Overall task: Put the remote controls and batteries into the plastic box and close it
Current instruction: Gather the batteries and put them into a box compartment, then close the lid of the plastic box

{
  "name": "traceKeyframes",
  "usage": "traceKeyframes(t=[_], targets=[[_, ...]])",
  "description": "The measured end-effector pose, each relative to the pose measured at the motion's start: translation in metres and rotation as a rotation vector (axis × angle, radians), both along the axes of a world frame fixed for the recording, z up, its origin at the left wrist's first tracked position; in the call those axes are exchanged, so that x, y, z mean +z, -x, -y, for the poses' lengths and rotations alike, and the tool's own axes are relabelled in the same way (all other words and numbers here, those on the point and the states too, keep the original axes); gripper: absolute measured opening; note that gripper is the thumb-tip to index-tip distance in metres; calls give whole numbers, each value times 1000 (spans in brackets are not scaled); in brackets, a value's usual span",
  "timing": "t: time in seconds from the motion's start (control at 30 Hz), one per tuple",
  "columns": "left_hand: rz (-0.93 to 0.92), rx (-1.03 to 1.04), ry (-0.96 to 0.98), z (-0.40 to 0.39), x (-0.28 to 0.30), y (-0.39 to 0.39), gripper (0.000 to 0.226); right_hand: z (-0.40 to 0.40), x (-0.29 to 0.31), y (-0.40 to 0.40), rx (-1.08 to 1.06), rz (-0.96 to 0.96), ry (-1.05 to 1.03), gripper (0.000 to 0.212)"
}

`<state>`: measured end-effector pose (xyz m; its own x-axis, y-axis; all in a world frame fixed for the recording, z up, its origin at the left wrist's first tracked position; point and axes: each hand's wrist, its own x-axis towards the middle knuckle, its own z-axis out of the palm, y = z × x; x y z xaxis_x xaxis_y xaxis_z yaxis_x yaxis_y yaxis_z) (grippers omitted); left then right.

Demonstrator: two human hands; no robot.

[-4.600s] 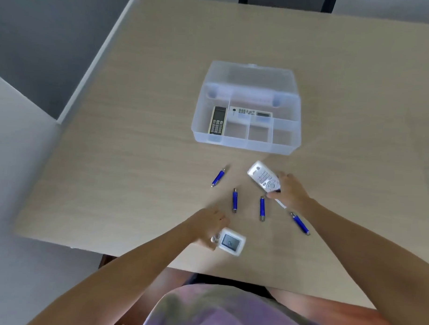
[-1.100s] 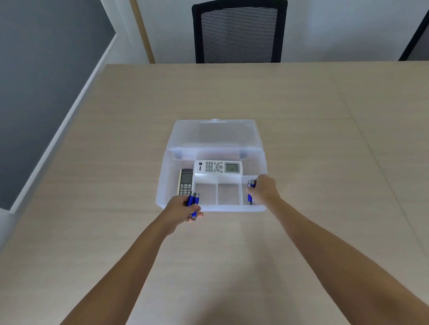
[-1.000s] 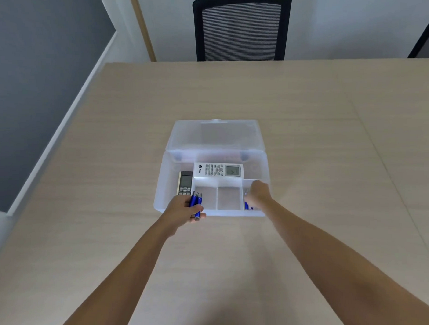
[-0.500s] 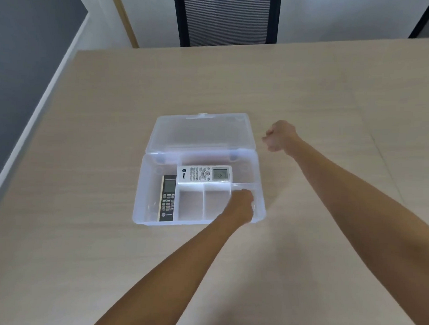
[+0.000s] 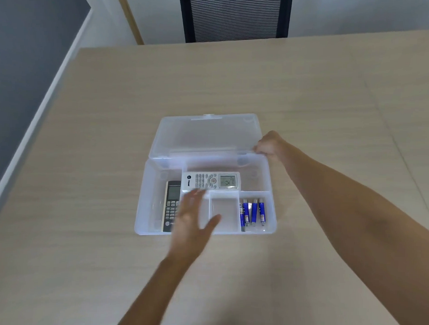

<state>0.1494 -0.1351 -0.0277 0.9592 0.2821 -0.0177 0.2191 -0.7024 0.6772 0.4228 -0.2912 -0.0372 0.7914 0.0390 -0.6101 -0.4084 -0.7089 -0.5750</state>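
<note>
The clear plastic box (image 5: 271,179) sits open on the table, its lid (image 5: 204,135) laid back flat behind it. Inside, a white remote (image 5: 211,180) lies across the rear section and a black remote (image 5: 171,202) lies lengthwise at the left. Several blue batteries (image 5: 252,211) rest in the front right compartment. My left hand (image 5: 194,220) hovers over the front middle of the box, blurred, fingers spread, holding nothing. My right hand (image 5: 268,146) is closed at the lid's right rear corner, by the hinge; whether it pinches the lid edge is unclear.
The box rests on a wide light wooden table (image 5: 332,93). A black mesh office chair (image 5: 234,16) stands behind the far edge. The table's left edge (image 5: 47,108) runs beside a grey floor.
My left hand has let go of its batteries in the right compartment and drawn back leftward, now open. My right hand has moved down onto the lid's right corner.
</note>
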Motion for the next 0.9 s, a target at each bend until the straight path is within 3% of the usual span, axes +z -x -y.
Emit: traceKeyframes(t=[0.07,0.13,0.27,0.33,0.4,0.5,0.6,0.63,0.7,0.77,0.83,0.9], targets=[[-170,145,-194,-50,-9,23,115,1,-4,-6,-65,-45,-65,30],[-389,175,-222,-78,-19,37,142,1,-4,-10,-84,-46,-48,32],[-401,136,-259,-83,-33,43,149,-6,9,-11,-72,58,39,20],[-386,160,-316,-82,-37,42,149,-10,17,-9,-109,191,32,30],[-384,161,-313,-83,-38,44,148,-12,36,2,-251,284,-157,44],[-386,155,-213,-84,-35,43,149,-7,77,33,-330,101,-618,76],[-337,186,23,-87,-29,38,133,19,97,64,-358,-134,-1074,86],[-306,224,209,-90,-22,37,120,29,100,76,-440,-163,-1125,86],[-192,337,756,-97,-4,37,103,46,102,103,-534,-197,-1189,76],[-79,492,1132,-105,5,38,98,54,94,132,-472,-157,-1069,43],[-33,564,1222,-111,10,43,95,56,75,163,-391,-91,-785,55],[-47,498,1174,-107,12,48,94,51,57,191,-300,64,-477,59]])
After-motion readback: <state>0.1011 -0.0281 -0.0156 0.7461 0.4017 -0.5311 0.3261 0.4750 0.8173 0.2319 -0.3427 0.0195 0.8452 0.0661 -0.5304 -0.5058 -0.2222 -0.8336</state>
